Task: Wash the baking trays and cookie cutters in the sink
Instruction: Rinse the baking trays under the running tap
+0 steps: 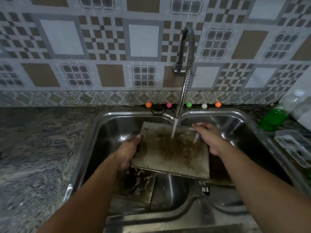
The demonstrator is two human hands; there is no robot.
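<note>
A flat grey baking tray [171, 152] with brown burnt-on grime is held tilted over the steel sink [104, 125]. Water runs from the flexible tap [184, 84] onto the middle of the tray. My left hand [129, 148] grips the tray's left edge, thumb on top. My right hand [208, 137] lies on the tray's right side with fingers stretched out across its far corner. Another dirty tray [136, 184] lies below in the basin, partly hidden by the held tray.
A green bottle of dish soap [273, 119] and a grey plastic holder [296, 147] stand on the counter right of the sink. Small coloured balls [189, 104] line the wall behind the sink. A marbled stone counter [37, 148] stretches to the left.
</note>
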